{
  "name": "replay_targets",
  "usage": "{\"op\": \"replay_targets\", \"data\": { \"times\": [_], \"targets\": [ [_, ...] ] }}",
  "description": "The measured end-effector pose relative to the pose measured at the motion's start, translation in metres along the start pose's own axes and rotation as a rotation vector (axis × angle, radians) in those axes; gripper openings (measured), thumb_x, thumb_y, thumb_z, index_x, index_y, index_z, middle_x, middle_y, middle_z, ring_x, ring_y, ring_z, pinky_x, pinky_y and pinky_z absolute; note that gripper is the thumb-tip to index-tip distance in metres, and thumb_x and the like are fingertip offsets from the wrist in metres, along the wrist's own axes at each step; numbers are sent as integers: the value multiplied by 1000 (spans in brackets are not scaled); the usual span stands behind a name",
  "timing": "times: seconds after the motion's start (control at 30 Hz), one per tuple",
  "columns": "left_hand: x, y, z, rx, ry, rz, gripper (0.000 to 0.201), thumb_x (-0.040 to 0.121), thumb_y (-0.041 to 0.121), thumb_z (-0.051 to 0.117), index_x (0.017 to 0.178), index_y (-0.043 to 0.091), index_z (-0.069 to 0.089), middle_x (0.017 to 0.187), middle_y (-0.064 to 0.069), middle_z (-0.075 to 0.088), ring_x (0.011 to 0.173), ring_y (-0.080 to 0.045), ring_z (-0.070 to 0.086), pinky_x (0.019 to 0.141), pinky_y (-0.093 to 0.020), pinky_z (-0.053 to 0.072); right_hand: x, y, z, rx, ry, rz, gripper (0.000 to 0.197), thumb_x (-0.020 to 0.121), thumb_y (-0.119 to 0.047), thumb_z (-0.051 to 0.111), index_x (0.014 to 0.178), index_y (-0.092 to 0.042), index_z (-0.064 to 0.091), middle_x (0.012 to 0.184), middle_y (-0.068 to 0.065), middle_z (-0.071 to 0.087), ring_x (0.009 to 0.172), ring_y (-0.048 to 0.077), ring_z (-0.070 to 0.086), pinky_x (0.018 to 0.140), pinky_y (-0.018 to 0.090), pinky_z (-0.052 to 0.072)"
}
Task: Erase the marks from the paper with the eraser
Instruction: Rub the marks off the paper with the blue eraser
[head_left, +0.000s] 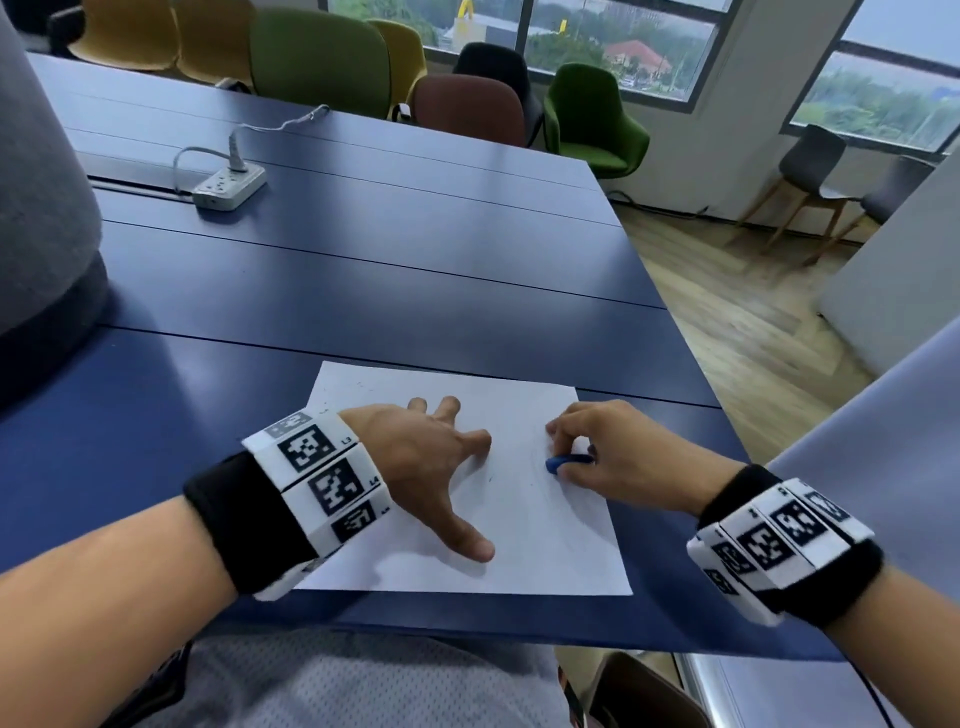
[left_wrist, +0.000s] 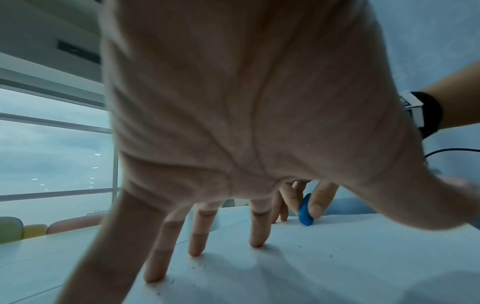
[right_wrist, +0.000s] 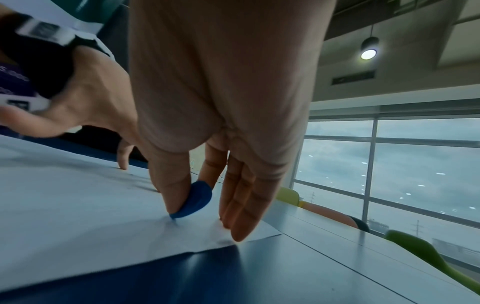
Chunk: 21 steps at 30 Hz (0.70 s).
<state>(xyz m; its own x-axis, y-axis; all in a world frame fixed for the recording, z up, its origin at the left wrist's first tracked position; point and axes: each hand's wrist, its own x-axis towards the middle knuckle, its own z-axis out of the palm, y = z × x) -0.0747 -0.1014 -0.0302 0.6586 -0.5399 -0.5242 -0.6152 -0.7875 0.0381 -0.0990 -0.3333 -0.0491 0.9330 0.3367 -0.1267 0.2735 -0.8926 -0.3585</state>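
On the blue bench (head_left: 395, 270), the right hand (head_left: 618, 452) has a pinching grip on the blue eraser (head_left: 566, 461), its tip touching the paper (head_left: 545, 545). Just left of it, the left hand (head_left: 421, 457) presses the paper with fingers spread straight.

Blue eraser (head_left: 567, 461), white paper (head_left: 540, 540) with faint, perhaps grey marks, navy table (head_left: 363, 270).

The head view looks forward and down from above the tabletop (head_left: 415, 270). Each wrist view sits close behind its own fingers (left_wrist: 257, 230), near the surface, facing outward past them. All three share the paper (head_left: 545, 530) and the blue eraser (right_wrist: 194, 200).
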Motion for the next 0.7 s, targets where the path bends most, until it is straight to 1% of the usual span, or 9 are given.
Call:
{"op": "replay_targets", "data": {
  "times": [0.07,0.17,0.3,0.37,0.4,0.47,0.5,0.57,0.7],
  "targets": [
    [-2,1,4,-1,19,7,90,66,87,53,138,37,30,141,-3,29,127,-30,37,85,-47,46,-12,-6,2,10,-7,-21,15,87,-31,67,75,-25,60,103,-9,63,94,11,61,80,28,52],
    [-4,9,13,17,101,23,73,82,72,53,136,26,33,134,-9,36,117,-30,42,82,-40,44,-25,-15,6,8,-21,-30,15,88,-32,65,77,-23,61,111,-7,62,89,9,59,80,25,50],
    [-1,17,18,46,188,13,78,80,62,66,132,14,34,130,-12,37,115,-29,41,81,-39,45,-31,-20,12,-8,-45,-44,14,88,-34,64,80,-23,62,107,-10,61,94,11,59,83,29,51],
    [4,16,14,44,165,6,88,73,64,72,136,18,31,138,-13,32,119,-32,40,83,-40,46,-23,-20,8,12,-30,-29,14,87,-34,65,81,-22,64,94,-11,62,85,9,60,77,25,51],
    [8,14,12,44,141,2,96,69,67,73,142,24,27,147,-14,25,125,-35,38,87,-43,48,-17,-18,4,17,-15,-13,15,87,-34,66,80,-21,65,86,-11,62,78,7,59,71,21,50],
    [13,11,8,45,79,-14,113,63,73,73,151,41,10,162,-8,-3,138,-41,28,99,-51,45,1,-14,-3,1,14,25,17,86,-34,68,78,-19,64,76,-11,60,68,6,57,61,17,44],
    [15,10,6,46,55,-28,119,60,76,73,151,47,2,163,-4,-14,142,-43,22,103,-54,42,10,-12,-5,-6,24,43,17,86,-32,68,78,-19,63,74,-11,60,66,5,56,59,17,42],
    [20,9,3,39,32,-62,124,58,79,72,150,52,-7,163,-2,-18,145,-45,13,107,-55,35,26,-5,-7,-20,32,76,16,86,-29,69,78,-20,60,73,-12,59,66,5,55,59,16,39],
    [22,9,2,36,38,-94,126,56,81,70,150,52,-9,163,-4,-13,144,-48,15,106,-52,35,33,-1,-4,-6,33,41,18,85,-29,71,74,-21,58,74,-9,59,63,7,53,59,21,40]
  ]
}}
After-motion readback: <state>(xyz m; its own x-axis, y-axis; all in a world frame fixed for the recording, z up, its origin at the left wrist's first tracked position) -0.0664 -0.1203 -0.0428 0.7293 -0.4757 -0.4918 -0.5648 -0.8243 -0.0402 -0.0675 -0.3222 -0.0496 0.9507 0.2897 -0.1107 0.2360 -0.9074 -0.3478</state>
